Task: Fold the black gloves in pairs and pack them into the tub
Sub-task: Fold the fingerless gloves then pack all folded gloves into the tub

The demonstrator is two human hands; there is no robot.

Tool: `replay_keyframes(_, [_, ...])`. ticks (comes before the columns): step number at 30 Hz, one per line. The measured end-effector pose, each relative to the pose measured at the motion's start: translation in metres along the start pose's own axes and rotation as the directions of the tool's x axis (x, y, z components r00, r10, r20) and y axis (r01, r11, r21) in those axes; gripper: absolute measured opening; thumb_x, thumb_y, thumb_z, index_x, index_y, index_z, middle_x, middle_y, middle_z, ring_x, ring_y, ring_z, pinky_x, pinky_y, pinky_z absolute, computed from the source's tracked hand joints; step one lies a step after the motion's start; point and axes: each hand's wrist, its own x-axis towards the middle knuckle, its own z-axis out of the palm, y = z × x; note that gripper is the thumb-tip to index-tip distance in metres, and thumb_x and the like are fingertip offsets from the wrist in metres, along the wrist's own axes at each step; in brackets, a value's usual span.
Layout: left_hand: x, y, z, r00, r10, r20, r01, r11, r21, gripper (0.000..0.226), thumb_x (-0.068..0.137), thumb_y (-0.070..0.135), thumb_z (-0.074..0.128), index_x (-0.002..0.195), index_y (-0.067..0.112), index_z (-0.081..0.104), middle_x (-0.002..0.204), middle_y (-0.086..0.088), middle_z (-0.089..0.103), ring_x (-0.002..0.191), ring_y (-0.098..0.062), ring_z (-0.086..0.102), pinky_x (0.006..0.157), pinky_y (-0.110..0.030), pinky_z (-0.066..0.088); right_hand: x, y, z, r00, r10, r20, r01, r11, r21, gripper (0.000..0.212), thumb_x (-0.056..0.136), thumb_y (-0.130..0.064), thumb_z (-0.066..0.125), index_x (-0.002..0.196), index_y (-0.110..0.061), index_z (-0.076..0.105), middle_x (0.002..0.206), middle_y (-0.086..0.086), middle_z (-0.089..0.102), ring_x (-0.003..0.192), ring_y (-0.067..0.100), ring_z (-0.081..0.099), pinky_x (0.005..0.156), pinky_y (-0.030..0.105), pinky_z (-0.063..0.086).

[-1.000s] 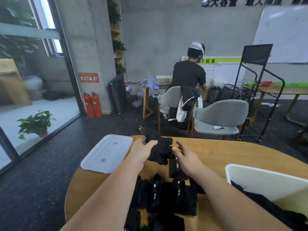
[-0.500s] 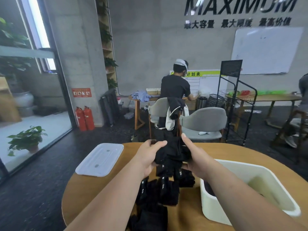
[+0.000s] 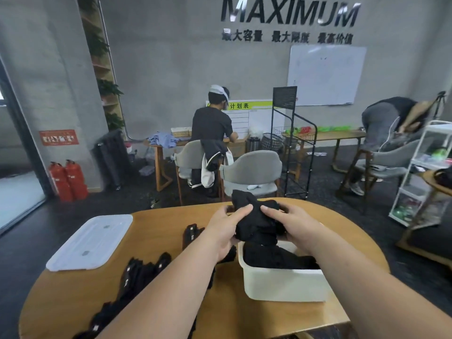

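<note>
Black glove bundle (image 3: pixel 256 217) is now hanging above the tub (image 3: pixel 283 283) at 3 o'clock, having moved over from the loose gloves (image 3: pixel 137 272) at 8 o'clock. I'm gripping it with left hand (image 3: pixel 226 230) and right hand (image 3: pixel 294 227), fingers curled round it. I'm guessing the drop-in is coming next.
</note>
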Motion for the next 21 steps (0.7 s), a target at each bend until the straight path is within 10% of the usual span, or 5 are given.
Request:
replay_keyframes(7, [0.012, -0.025, 0.03, 0.996, -0.042, 0.074, 0.022, 0.968, 0.251, 0.061, 0.088, 0.062, 0.078, 0.131, 0.02, 0.068, 0.124, 0.0, 0.076, 0.112, -0.021, 0.075, 0.101, -0.043, 0.06, -0.005, 0.011, -0.061, 0.986, 0.095, -0.137, -0.111, 0.987, -0.116, 0.022, 0.097, -0.032, 0.075, 0.114, -0.019, 0.071, 0.106, 0.006, 0.079, 0.104, 0.028, 0.074, 0.095, 0.053, 0.061])
replay_keyframes(11, [0.013, -0.035, 0.024, 0.996, 0.091, 0.014, -0.077, 0.749, 0.658, 0.047, 0.096, 0.057, 0.071, 0.132, 0.03, 0.058, 0.118, 0.009, 0.069, 0.108, -0.01, 0.067, 0.097, -0.035, 0.057, -0.004, 0.021, -0.092, 0.965, 0.154, -0.211, -0.212, 0.935, -0.285, 0.024, 0.097, -0.036, 0.074, 0.112, -0.018, 0.067, 0.111, 0.005, 0.073, 0.101, 0.023, 0.07, 0.084, 0.041, 0.063])
replay_keyframes(15, [0.015, -0.045, 0.018, 0.961, 0.267, 0.075, -0.201, 0.484, 0.852, 0.033, 0.102, 0.044, 0.065, 0.132, 0.035, 0.057, 0.119, 0.018, 0.064, 0.113, -0.006, 0.058, 0.092, -0.026, 0.046, 0.005, 0.03, -0.103, 0.949, 0.104, -0.297, -0.267, 0.765, -0.586, 0.034, 0.098, -0.041, 0.071, 0.107, -0.013, 0.054, 0.107, 0.004, 0.066, 0.087, 0.019, 0.063, 0.067, 0.03, 0.05])
replay_keyframes(21, [0.027, -0.074, 0.008, 0.948, 0.314, 0.054, -0.174, 0.37, 0.913, 0.038, 0.1, 0.045, 0.067, 0.136, 0.034, 0.058, 0.139, 0.013, 0.055, 0.139, -0.01, 0.041, 0.115, -0.036, 0.04, 0.033, 0.057, -0.087, 0.961, 0.048, -0.272, -0.261, 0.485, -0.835, 0.043, 0.1, -0.044, 0.067, 0.123, -0.009, 0.058, 0.106, 0.009, 0.069, 0.095, 0.029, 0.066, 0.081, 0.04, 0.058])
